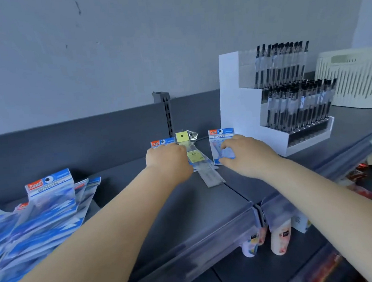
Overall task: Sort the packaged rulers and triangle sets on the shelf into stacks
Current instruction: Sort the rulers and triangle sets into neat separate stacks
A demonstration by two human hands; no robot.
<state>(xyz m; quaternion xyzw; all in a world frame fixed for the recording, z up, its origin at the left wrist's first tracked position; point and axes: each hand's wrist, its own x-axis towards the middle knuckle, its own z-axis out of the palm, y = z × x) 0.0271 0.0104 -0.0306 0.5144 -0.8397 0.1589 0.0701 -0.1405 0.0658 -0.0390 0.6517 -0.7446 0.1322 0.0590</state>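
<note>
Far left of the white pen display (242,105), we see a heap of geometric sets (41,210) on the shelf (186,212). Nearer it, our left hand (167,159) curls over a packet (161,142), beside a packaged ruler (212,174). Just beside the display, our right hand (246,154) pinches another geometric set (222,147). The display holds black pens (288,92); right of it stands a cream basket (356,78).

Both hands reach to the back of the grey shelf (186,207). The left hand (167,160) rests on a ruler pack (205,168); the right hand (246,154) pinches a triangle set (221,135). A loose pile of triangle sets (41,210) lies at left
</note>
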